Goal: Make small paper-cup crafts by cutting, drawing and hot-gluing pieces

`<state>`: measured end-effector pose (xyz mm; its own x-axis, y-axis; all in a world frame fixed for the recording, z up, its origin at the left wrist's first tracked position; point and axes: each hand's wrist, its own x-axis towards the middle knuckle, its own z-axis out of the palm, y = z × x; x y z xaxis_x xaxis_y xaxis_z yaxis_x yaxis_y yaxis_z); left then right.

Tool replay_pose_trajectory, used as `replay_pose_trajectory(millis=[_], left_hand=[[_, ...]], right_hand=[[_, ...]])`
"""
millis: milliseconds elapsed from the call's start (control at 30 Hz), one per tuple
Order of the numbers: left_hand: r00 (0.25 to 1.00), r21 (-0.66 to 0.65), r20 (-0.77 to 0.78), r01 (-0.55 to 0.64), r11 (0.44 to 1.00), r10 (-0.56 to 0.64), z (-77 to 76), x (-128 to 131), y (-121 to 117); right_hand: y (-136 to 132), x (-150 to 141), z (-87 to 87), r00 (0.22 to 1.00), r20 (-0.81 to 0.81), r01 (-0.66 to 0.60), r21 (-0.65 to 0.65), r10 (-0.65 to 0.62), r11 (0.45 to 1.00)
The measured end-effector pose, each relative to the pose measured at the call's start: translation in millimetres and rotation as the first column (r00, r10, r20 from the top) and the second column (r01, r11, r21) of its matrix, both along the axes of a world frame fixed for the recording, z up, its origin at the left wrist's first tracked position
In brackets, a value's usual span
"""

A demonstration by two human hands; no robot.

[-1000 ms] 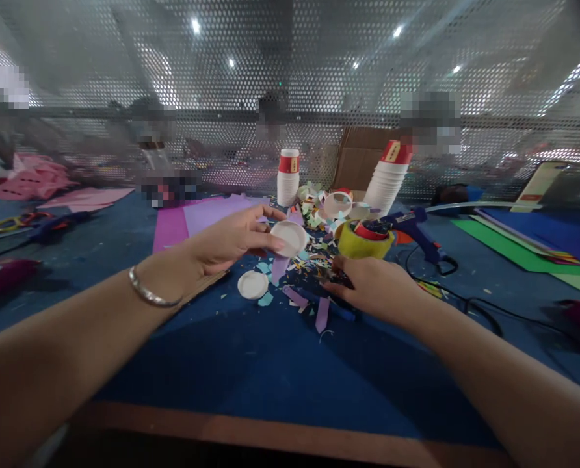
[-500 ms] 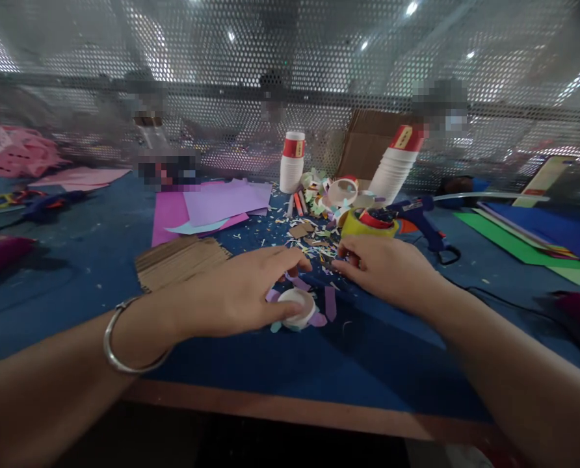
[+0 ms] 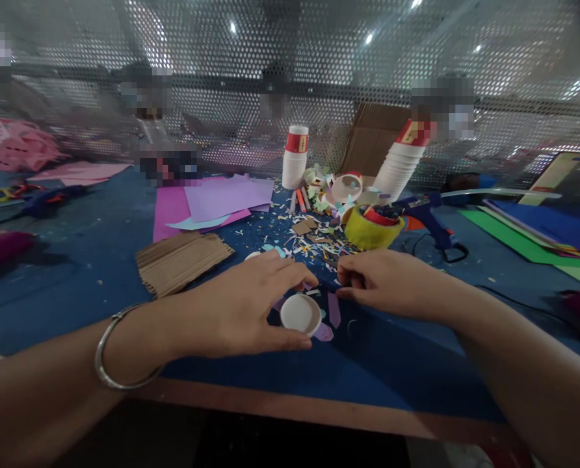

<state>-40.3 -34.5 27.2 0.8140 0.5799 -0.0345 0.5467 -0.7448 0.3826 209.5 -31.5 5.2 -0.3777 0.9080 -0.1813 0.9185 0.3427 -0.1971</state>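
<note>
Your blue tabletop (image 3: 397,374) carries everything, so take the round yellow tub (image 3: 374,235) as your landmark. Flat lavender paper sheets (image 3: 229,197) lie well to its left; the tall leaning stack of white-and-red paper cups (image 3: 400,170) stands behind it. The ribbed brown corrugated cardboard piece (image 3: 185,259) is farther left and slightly nearer you.

Your left hand (image 3: 258,307), nearer you and left of the tub, is wide, with thumb and fingers apart around the dish. Your right hand (image 3: 385,279) is just on your side of the tub with fingers curled — you cannot tell from here whether they hold anything.

The shallow round white paper dish (image 3: 300,314) sits nearer you than the tub and to its left, facing up. It looks very light and fairly stiff at its rim, but it would probably dent if squeezed hard; take opposite sides of the low wall with thumb and fingertips. Its smooth face may slide. A lavender paper strip (image 3: 334,310) lies just right of it, below the tub.
</note>
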Motion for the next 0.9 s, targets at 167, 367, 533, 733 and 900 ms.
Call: replay_pose_trajectory(millis=[167, 367, 533, 733, 900], left_hand=[[1.0, -0.02, 0.019, -0.001, 1.0, 0.001, -5.4, 0.8, 0.2], [0.997, -0.062, 0.03, -0.074, 0.995, 0.076, -10.3, 4.8, -1.5], [0.987, -0.08, 0.077, -0.136, 0.987, 0.142, -15.2, 5.9, 0.9], [0.981, -0.005, 0.127, -0.145, 0.989, 0.144, -20.1, 7.4, 1.5], [0.977, -0.024, 0.159, -0.14, 0.99, 0.142, -23.1, 8.0, 2.4]], right_hand=[[-1.0, 1.3, 1.0, 1.0, 0.024, -0.007, 0.016, 0.007, 1.0], [0.7, 2.6, 2.3, 0.998, -0.055, 0.003, 0.113, 0.003, 0.994], [-1.7, 1.5, 5.9, 0.943, -0.334, 0.097, 0.285, 0.004, 0.954], [-14.4, -4.9, 12.0, 0.762, -0.64, 0.248, 0.423, 0.094, 0.871], [-28.7, -13.5, 15.9, 0.73, -0.651, 0.192, 0.488, 0.208, 0.851]])
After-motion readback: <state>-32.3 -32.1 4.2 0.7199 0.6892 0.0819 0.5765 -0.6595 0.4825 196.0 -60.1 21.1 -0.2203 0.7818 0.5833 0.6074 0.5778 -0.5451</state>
